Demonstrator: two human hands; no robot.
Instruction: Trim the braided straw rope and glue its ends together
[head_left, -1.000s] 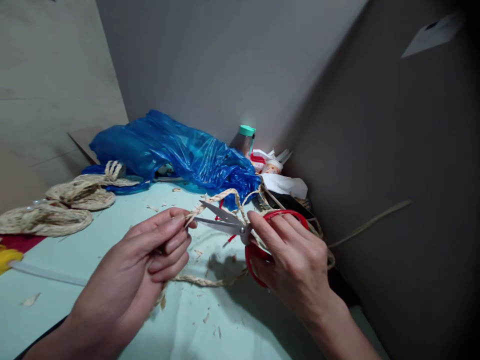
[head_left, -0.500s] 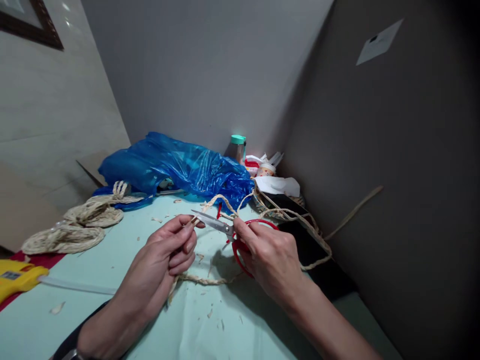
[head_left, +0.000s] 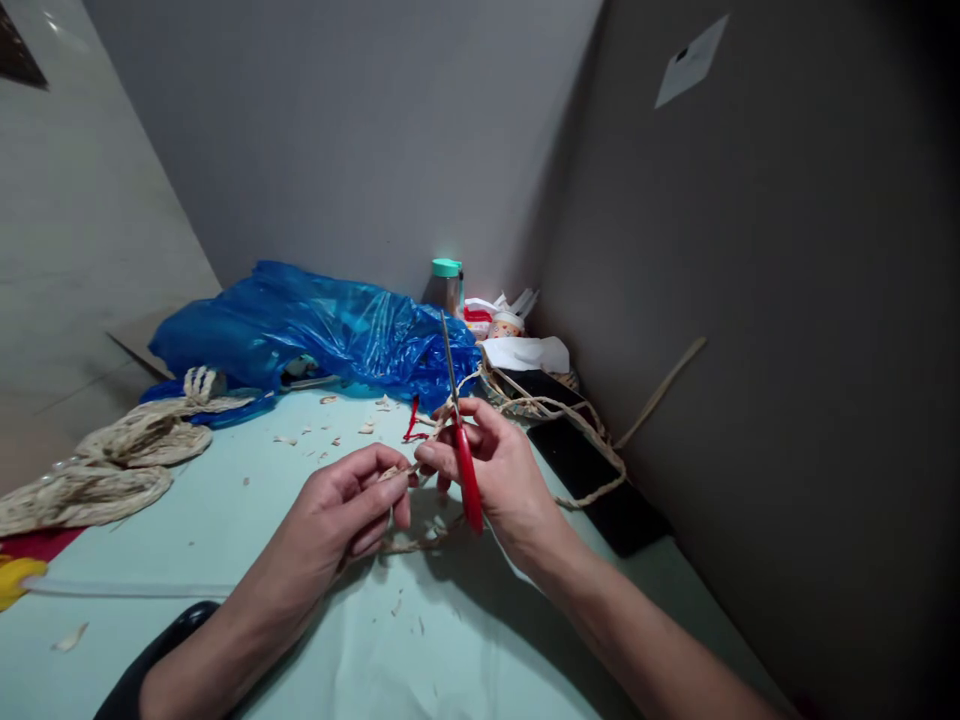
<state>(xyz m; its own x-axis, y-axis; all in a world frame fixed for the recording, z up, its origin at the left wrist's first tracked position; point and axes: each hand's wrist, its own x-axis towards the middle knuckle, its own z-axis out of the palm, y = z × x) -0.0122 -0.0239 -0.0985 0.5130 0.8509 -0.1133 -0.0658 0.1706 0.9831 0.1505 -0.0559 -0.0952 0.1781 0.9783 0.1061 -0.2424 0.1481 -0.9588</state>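
My left hand [head_left: 341,515] is closed, thumb and fingers pinching a pale braided straw cord [head_left: 424,545]. Close beside it, my right hand [head_left: 514,485] keeps a pair of red-handled scissors [head_left: 468,475] against its fingers, blades pointing up and away from me. The thumb and index finger of that hand also pinch the cord near the left fingertips. Part of the cord hangs beneath both hands, and another length loops out to the right. A thin red string [head_left: 412,420] lies just beyond the fingers.
A blue plastic bag [head_left: 322,325] lies along the back wall, near a green-lidded bottle [head_left: 448,285] and a patterned cup [head_left: 506,325]. Bundled braided cord [head_left: 142,440] rests at left, above a yellow-handled tool [head_left: 16,580]. A black phone-like slab [head_left: 622,515] lies right. Straw scraps dot the pale-green tabletop [head_left: 300,660].
The scissors have swung from pointing left at the cord to pointing upward. My right fingers have moved in to pinch the cord beside my left hand. The view has shifted right.
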